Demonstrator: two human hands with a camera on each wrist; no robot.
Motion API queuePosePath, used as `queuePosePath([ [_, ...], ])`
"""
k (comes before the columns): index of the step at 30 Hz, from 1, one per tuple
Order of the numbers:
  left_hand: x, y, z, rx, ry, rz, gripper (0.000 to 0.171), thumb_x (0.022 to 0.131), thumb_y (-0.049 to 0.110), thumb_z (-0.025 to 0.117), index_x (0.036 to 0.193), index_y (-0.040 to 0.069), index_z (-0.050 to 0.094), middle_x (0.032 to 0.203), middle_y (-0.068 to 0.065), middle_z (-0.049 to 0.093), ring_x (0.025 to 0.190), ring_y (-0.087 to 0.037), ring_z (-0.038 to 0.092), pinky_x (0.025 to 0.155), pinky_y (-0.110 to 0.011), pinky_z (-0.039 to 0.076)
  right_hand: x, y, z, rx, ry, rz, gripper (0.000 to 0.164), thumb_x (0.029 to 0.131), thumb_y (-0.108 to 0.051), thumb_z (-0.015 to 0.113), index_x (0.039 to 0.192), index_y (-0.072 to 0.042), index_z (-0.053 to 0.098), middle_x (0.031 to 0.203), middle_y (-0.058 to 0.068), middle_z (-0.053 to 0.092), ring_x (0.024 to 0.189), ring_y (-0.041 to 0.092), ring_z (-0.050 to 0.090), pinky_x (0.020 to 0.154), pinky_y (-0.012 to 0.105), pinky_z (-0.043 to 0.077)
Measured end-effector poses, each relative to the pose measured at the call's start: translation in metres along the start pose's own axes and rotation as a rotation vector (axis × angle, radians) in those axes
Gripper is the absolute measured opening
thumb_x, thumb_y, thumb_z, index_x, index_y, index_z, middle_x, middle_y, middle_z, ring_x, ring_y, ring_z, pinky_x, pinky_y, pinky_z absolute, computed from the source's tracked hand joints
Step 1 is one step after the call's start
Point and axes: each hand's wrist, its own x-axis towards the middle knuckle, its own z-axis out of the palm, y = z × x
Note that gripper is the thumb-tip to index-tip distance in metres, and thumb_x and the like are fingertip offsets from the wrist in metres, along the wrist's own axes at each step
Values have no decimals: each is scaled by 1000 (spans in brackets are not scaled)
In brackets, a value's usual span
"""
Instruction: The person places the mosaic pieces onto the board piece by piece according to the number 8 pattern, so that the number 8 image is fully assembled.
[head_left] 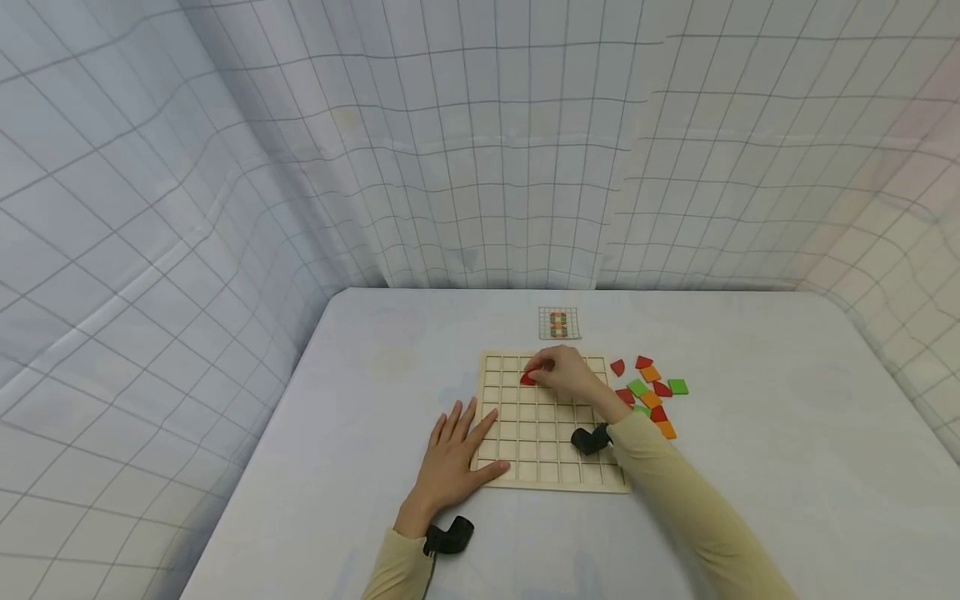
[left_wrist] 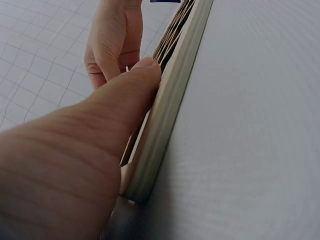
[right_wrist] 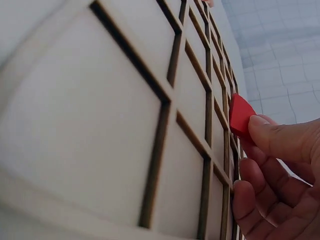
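A light wooden grid board [head_left: 528,450] with square cells lies on the table. My right hand [head_left: 567,374] is over its far half and pinches a red quarter-round tile [right_wrist: 241,116] between thumb and fingers. In the right wrist view that tile is right at the grid ridges. My left hand [head_left: 448,463] rests with fingers spread on the board's left edge, thumb lying over the near left corner. The left wrist view shows the thumb [left_wrist: 145,67] on the board's rim [left_wrist: 167,105].
Right of the board lie loose red, orange and green tiles [head_left: 678,387], partly behind the right forearm. A small pattern card [head_left: 568,334] lies beyond the far edge. White gridded curtains [head_left: 480,167] surround the white table [head_left: 360,400]. Each wrist wears a black camera [head_left: 454,535].
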Motion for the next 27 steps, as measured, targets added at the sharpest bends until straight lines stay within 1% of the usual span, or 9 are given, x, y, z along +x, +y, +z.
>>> queuePosePath([
  [4, 0, 0, -1, -6, -9, -12, 77, 86, 62, 55, 148, 20, 37, 154, -14, 23, 142, -33, 10, 111, -50, 5, 2, -1, -1, -15, -24, 7, 9, 89, -5, 65, 92, -7, 74, 82, -2, 64, 68, 12, 54, 62, 29, 46],
  [9, 0, 2, -3, -5, -35, -28, 77, 86, 60, 56, 149, 21, 34, 155, -13, 20, 142, -32, 8, 112, -49, 4, 4, -3, 0, -38, -43, 41, 10, 90, -6, 65, 93, -7, 75, 84, -1, 62, 66, 12, 52, 60, 28, 45],
  [15, 1, 2, -3, 3, -18, -10, 77, 86, 59, 57, 149, 20, 36, 154, -14, 22, 142, -34, 11, 111, -52, 7, 4, -7, 0, -49, -50, 88, 11, 89, -4, 65, 93, -7, 76, 87, 1, 65, 72, 13, 57, 63, 29, 48],
  [18, 1, 1, -3, 5, -28, -17, 77, 86, 60, 56, 149, 21, 35, 155, -12, 20, 142, -32, 9, 112, -50, 5, 3, -9, -2, -48, -49, 112, 12, 89, -4, 65, 94, -7, 76, 89, 2, 67, 74, 13, 58, 65, 29, 49],
  [20, 1, 1, -3, 8, -39, -27, 77, 86, 61, 56, 150, 23, 34, 155, -11, 19, 143, -30, 7, 112, -47, 3, 3, -10, -2, -53, -48, 120, 13, 89, -4, 65, 95, -7, 76, 89, 2, 66, 73, 14, 57, 64, 29, 49],
  [23, 1, 0, -2, 11, -44, -33, 77, 86, 61, 56, 150, 24, 33, 156, -9, 18, 143, -28, 6, 112, -46, 3, 1, -11, -2, -74, -43, 110, 14, 89, -4, 65, 96, -8, 76, 89, 2, 65, 71, 13, 54, 62, 28, 46],
  [27, 0, 0, -1, 18, -47, -35, 77, 86, 61, 55, 150, 24, 33, 156, -10, 18, 143, -28, 7, 112, -46, 3, -4, -8, -1, -112, -41, 57, 16, 90, -4, 62, 98, -9, 76, 86, 0, 60, 70, 13, 49, 61, 28, 43],
])
